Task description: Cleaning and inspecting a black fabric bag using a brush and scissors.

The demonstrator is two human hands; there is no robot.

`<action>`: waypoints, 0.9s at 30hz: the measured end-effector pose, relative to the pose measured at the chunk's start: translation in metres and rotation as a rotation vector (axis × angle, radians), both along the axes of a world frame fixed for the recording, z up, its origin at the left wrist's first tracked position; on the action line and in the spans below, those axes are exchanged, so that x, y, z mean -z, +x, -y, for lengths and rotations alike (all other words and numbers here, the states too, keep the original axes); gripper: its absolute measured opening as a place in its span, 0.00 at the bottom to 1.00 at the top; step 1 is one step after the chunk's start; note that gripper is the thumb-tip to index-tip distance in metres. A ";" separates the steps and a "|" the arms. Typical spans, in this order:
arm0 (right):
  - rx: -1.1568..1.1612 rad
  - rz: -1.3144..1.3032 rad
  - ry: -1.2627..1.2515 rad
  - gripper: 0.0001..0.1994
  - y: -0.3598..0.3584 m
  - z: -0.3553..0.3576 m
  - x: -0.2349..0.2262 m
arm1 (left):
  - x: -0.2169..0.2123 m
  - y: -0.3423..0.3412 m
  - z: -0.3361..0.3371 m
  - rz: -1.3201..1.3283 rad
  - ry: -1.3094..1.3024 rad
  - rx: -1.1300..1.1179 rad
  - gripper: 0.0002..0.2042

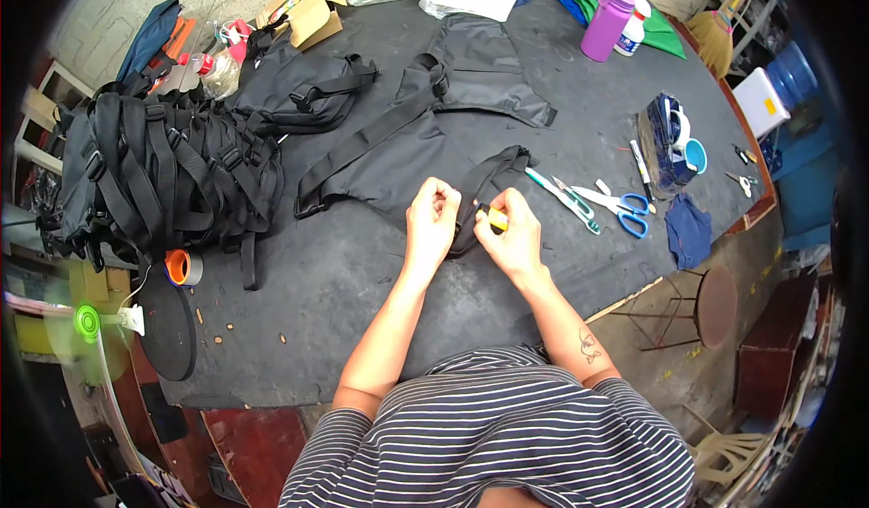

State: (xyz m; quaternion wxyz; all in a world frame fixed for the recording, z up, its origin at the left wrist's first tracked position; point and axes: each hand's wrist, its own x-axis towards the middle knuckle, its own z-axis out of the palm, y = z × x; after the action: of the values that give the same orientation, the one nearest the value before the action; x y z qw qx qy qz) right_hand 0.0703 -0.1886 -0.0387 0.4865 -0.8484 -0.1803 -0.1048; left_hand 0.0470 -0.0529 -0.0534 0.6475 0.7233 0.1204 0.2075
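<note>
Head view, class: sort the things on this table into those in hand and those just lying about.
In hand: left hand and right hand on the black strap; yellow tool in the right.

Lying about: blue scissors, purple bottle, tape roll, cardboard box.

blue-handled scissors, purple bottle, orange tape roll

Two hands, left and right, work at one bench. One yellow tool sits in them. Two pairs of scissors lie there: one blue-handled, one teal. One pen. One purple bottle. One white bottle. One tape roll. One cardboard box. One stool.
</note>
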 end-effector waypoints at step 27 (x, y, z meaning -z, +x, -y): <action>0.130 -0.061 0.128 0.12 0.049 0.016 0.025 | -0.018 0.016 0.009 -0.159 0.172 0.070 0.09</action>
State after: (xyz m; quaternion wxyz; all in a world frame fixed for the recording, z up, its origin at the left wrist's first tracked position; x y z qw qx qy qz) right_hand 0.1190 -0.2046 -0.0636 0.5370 -0.8284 -0.1028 -0.1215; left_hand 0.0626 -0.0621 -0.0351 0.5782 0.7942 0.1278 0.1364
